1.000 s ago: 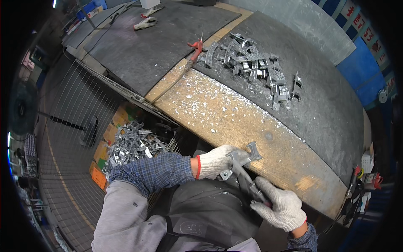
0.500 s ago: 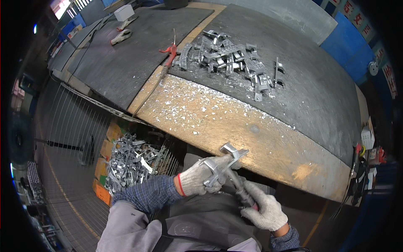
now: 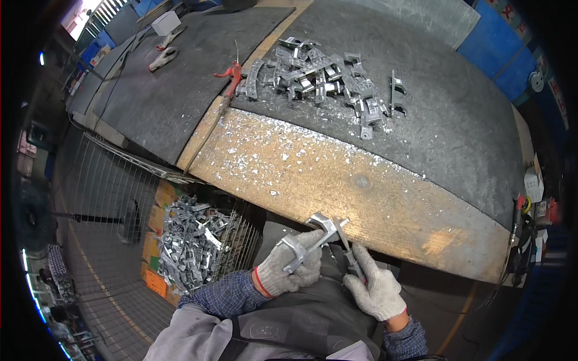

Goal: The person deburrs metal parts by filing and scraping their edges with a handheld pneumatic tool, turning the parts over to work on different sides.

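My left hand (image 3: 292, 268) has its fingers round one silver bracket (image 3: 330, 230), apparently unfinished, by the near edge of the bench (image 3: 397, 228); my right hand (image 3: 379, 292) clasps a slim tool (image 3: 351, 259). Whether the pile (image 3: 319, 67) toward the far edge is done, I can't tell.

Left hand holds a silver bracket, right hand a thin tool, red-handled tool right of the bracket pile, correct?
No: the head view shows the red-handled tool left of the bracket pile. The left hand holds a silver bracket, the right hand a thin tool.
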The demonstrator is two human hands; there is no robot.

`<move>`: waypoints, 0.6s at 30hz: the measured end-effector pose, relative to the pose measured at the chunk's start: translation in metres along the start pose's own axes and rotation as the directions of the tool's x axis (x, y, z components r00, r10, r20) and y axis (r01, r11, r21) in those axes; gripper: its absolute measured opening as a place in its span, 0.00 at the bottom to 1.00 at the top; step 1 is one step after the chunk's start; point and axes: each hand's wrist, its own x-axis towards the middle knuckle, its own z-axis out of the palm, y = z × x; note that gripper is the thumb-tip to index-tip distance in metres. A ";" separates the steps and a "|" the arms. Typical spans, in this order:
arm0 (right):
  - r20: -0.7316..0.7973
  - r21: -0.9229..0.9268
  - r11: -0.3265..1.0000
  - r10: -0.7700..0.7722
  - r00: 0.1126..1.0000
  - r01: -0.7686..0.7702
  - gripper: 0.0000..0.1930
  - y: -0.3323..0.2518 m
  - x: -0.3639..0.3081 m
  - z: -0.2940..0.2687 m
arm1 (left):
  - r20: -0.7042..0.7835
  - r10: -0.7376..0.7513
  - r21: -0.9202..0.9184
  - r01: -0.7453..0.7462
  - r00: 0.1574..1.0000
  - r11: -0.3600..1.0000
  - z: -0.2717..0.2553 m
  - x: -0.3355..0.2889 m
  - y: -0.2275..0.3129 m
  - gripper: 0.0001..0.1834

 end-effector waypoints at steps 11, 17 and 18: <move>0.088 0.003 0.998 0.066 0.994 -0.066 0.41 0.001 0.007 0.006 | 0.015 0.007 -0.062 -0.006 1.000 0.998 -0.002 0.005 0.002 0.22; 0.063 0.018 0.999 -0.027 0.998 0.026 0.42 0.009 0.004 0.009 | 0.046 0.005 -0.075 -0.002 0.999 0.997 0.006 0.004 0.004 0.23; 0.026 -0.012 1.000 -0.015 1.000 0.015 0.41 0.009 0.005 0.008 | 0.062 0.026 -0.041 -0.023 0.998 0.999 -0.003 0.006 0.003 0.21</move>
